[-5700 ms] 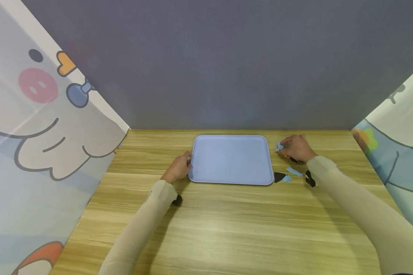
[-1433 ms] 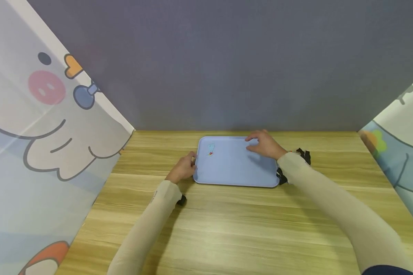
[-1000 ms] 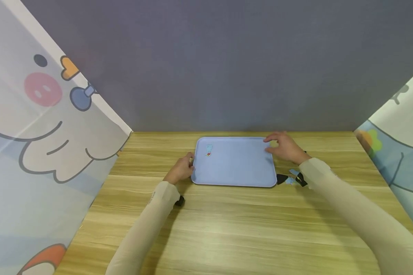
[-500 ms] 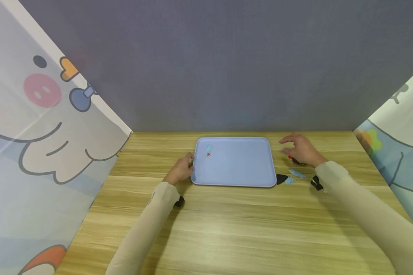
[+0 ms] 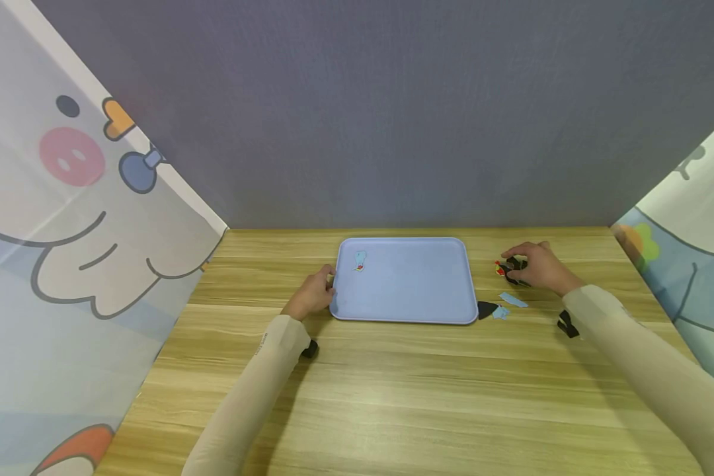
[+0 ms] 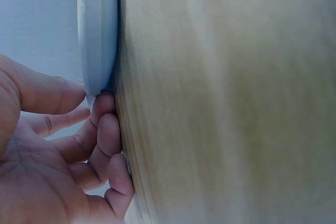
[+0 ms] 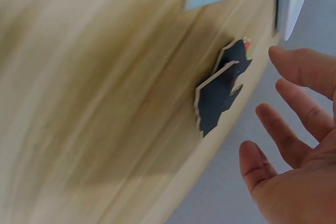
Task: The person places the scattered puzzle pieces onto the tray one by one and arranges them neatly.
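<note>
My left hand holds the left edge of the pale blue tray. In the left wrist view the thumb lies on the rim and curled fingers are under it. A small light blue flat piece with a red and yellow end lies in the tray's upper left. Right of the tray, my right hand hovers with spread fingers over overlapping black flat pieces. Its fingers are apart from them in the right wrist view. A red-marked piece shows beside the fingertips.
By the tray's lower right corner lie a black wedge-shaped piece, a small light blue piece and a light blue strip. The wooden table meets a grey panel at the back. Printed cloth walls flank it.
Earlier the right hand held the light blue piece over the table; now that piece lies in the tray. The right hand has moved back rightward to the black pieces. The left hand keeps its place.
</note>
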`<state>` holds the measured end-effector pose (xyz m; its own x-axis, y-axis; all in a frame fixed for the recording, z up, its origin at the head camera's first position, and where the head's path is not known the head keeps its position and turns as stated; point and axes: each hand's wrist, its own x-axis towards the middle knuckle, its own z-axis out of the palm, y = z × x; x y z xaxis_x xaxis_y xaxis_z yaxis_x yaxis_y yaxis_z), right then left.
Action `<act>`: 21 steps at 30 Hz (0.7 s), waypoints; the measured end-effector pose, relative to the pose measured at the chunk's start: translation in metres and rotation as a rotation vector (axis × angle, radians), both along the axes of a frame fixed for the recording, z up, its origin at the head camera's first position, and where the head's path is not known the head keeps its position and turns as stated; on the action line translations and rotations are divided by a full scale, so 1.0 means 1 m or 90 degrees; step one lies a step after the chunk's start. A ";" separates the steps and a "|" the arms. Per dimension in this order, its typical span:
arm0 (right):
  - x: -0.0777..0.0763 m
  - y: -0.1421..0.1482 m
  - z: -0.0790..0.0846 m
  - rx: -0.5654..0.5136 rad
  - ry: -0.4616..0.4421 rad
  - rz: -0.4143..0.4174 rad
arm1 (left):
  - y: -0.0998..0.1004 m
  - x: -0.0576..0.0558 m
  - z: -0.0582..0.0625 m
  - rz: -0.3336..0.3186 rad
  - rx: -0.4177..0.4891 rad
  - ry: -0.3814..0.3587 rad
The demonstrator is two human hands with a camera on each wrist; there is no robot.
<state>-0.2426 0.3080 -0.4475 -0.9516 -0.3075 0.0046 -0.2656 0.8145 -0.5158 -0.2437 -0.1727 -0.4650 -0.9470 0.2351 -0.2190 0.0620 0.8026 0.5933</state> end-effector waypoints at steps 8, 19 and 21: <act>0.001 0.014 -0.008 0.057 0.018 0.021 | 0.000 0.000 0.000 -0.004 -0.006 0.006; 0.006 0.025 -0.014 0.096 -0.013 0.019 | -0.001 0.001 0.001 -0.003 -0.004 -0.002; 0.006 0.026 -0.016 0.096 -0.017 0.014 | -0.001 0.001 0.001 -0.005 -0.003 0.000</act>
